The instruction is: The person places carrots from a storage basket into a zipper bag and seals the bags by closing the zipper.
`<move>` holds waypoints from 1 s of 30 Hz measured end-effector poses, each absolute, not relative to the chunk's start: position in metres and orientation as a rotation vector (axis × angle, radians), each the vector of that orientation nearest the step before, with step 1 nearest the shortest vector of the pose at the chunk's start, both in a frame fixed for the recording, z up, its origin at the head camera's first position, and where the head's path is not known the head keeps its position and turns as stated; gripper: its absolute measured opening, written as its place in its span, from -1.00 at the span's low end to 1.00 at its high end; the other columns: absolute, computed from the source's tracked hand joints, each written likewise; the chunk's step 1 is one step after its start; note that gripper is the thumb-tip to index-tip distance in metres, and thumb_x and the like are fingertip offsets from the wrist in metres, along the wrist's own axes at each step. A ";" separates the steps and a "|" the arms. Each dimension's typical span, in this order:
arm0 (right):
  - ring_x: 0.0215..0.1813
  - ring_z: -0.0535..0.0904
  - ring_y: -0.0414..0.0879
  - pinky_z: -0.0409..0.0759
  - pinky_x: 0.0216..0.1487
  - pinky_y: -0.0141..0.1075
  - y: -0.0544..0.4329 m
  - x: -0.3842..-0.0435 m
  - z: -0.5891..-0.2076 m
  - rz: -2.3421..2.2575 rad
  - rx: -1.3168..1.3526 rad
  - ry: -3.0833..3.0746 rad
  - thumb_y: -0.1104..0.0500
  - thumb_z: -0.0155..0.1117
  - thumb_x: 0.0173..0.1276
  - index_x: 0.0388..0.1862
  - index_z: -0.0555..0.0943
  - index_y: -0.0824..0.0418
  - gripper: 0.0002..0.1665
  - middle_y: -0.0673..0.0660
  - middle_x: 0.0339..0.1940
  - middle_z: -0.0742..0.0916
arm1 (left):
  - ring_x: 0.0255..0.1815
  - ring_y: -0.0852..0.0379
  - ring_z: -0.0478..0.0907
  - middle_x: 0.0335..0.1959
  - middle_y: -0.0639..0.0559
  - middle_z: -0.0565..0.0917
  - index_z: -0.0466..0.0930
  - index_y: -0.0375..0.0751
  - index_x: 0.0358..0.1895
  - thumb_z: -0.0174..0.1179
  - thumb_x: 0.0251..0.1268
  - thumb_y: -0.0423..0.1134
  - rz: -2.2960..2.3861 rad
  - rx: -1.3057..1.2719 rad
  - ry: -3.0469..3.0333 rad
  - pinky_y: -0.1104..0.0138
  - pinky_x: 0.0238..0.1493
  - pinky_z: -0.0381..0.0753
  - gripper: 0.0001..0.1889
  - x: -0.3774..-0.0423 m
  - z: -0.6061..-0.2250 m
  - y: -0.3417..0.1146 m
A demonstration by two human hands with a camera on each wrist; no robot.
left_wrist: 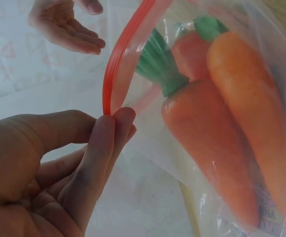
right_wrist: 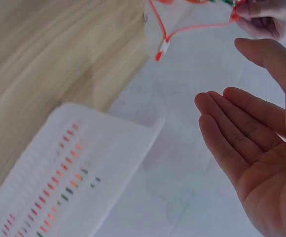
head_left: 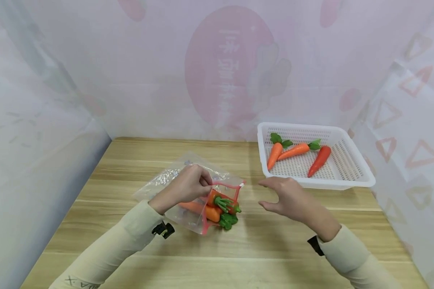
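Observation:
My left hand (head_left: pixel 189 184) pinches the red zip edge of a clear zip bag (left_wrist: pixel 118 64) between thumb and fingers, and the bag's mouth gapes toward the right. Inside lie carrots, one (left_wrist: pixel 207 143) with a green stem tuft beside a brighter orange one (left_wrist: pixel 251 103), plus a red vegetable (left_wrist: pixel 192 54) partly hidden behind them. Green tops poke out at the mouth in the head view. My right hand (head_left: pixel 289 198) holds nothing; its fingers and thumb are spread apart, between the bag and a white basket (head_left: pixel 332 184).
In the basket at the back right lie two carrots (head_left: pixel 275 155) with leafy tops and a red pepper-like vegetable (head_left: pixel 320 161). The wooden table (head_left: pixel 217 269) is bounded by printed cloth walls at the back and both sides.

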State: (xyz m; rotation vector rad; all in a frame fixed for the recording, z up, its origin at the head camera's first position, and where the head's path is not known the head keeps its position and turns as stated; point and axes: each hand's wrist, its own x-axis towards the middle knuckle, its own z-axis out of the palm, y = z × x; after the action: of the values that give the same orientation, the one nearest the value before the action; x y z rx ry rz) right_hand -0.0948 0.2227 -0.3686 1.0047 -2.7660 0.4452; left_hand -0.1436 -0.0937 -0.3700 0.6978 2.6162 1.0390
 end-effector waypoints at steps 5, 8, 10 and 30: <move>-0.05 0.85 0.06 0.80 -0.01 -0.03 0.239 -0.100 -0.355 0.421 0.967 -2.761 0.12 0.71 0.11 0.08 0.76 0.33 -0.42 0.17 -0.07 0.88 | -0.41 0.26 0.70 -0.41 0.04 0.81 0.82 -0.31 -0.25 0.35 0.29 -0.43 1.041 0.685 2.612 0.35 -0.26 0.74 -0.93 -0.143 -0.370 -0.094; -0.08 0.85 0.09 0.80 -0.05 -0.02 0.249 -0.103 -0.347 0.422 0.950 -2.760 0.15 0.71 0.10 0.05 0.76 0.35 -0.45 0.19 -0.09 0.88 | -0.41 0.25 0.70 -0.41 0.04 0.81 0.82 -0.31 -0.25 0.35 0.29 -0.43 1.036 0.684 2.610 0.35 -0.26 0.74 -0.93 -0.143 -0.370 -0.094; -0.09 0.85 0.11 0.80 -0.07 0.00 0.256 -0.105 -0.342 0.425 0.929 -2.767 0.17 0.70 0.11 0.03 0.77 0.35 -0.48 0.20 -0.10 0.88 | -0.41 0.25 0.70 -0.41 0.04 0.81 0.82 -0.32 -0.25 0.35 0.29 -0.43 1.037 0.686 2.607 0.34 -0.26 0.74 -0.93 -0.143 -0.371 -0.095; -0.10 0.83 0.12 0.77 -0.02 0.08 0.302 -0.164 -0.295 0.386 0.717 -3.008 0.15 0.59 0.27 -0.02 0.79 0.29 -0.65 0.23 -0.14 0.88 | -0.45 0.26 0.72 -0.43 0.03 0.81 0.82 -0.34 -0.25 0.34 0.29 -0.44 1.044 0.682 2.603 0.36 -0.31 0.73 -0.92 -0.142 -0.370 -0.095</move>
State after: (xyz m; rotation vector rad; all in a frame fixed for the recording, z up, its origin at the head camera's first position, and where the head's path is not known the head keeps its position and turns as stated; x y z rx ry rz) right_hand -0.1645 0.3019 -0.2949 0.7167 -3.0079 0.3862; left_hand -0.1421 -0.0948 -0.3700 0.6821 2.6027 1.0436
